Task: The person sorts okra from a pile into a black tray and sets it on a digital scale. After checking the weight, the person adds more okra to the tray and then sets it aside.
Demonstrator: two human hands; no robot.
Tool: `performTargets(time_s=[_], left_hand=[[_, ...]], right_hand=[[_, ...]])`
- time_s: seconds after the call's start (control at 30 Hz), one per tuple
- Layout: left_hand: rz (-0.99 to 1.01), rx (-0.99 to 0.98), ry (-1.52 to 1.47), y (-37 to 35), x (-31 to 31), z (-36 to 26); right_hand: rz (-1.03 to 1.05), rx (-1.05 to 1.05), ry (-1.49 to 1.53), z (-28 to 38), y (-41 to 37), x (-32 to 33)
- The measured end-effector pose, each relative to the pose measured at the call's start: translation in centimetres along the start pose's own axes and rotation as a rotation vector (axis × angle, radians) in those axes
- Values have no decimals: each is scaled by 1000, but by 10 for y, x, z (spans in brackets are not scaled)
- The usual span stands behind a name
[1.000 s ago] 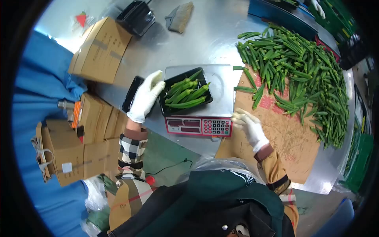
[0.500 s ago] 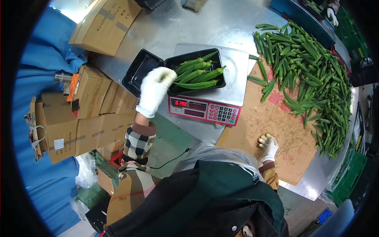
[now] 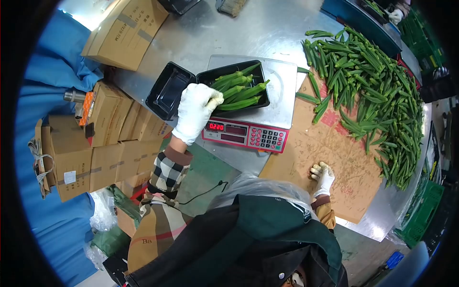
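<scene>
My left hand (image 3: 195,112), in a white glove, reaches over the near left edge of a black plastic tray (image 3: 266,90). Its fingers are pinched at the stem end of the lowest okra pod (image 3: 241,104); the glove hides the contact. Several other okra pods (image 3: 230,82) lie side by side in the tray. Underneath is a scale (image 3: 282,86) with a red-framed panel; its display (image 3: 216,127) reads 0.220. My gloved right hand (image 3: 323,179) rests on the cardboard sheet (image 3: 306,143), fingers loosely curled and apart, holding nothing.
A large okra heap (image 3: 366,81) covers the table's right side. Another black tray (image 3: 160,98) sits left of the scale. Cardboard boxes (image 3: 122,33) stand at the left, and a brush (image 3: 232,6) lies at the back. A co-worker's gloved hand (image 3: 396,16) shows far right.
My left hand has moved slightly right and down across the tray's edge, with its fingers at the lowest okra pod. The display went from 0.190 to 0.220. My right hand stays on the cardboard.
</scene>
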State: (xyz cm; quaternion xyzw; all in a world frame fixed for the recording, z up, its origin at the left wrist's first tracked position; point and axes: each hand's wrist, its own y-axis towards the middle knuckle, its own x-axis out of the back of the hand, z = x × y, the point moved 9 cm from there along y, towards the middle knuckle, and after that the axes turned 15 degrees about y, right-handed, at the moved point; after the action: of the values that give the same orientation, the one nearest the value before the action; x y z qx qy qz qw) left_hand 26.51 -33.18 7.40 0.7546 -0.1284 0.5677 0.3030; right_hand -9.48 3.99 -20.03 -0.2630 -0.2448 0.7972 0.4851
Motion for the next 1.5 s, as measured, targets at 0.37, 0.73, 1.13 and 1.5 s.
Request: performTargets(time_s=[0.37, 0.73, 1.13, 1.5], left_hand=[[-63, -195, -37, 65, -30, -87], [31, 8, -419, 54, -29, -43], [-168, 513, -184, -15, 20, 101], [-308, 267, -107, 19, 21, 24]], right_hand=[[35, -2, -20, 1, -1, 0], [12, -5, 2, 2, -5, -5], [32, -4, -44, 1, 0, -1], [56, -18, -60, 6, -5, -6]])
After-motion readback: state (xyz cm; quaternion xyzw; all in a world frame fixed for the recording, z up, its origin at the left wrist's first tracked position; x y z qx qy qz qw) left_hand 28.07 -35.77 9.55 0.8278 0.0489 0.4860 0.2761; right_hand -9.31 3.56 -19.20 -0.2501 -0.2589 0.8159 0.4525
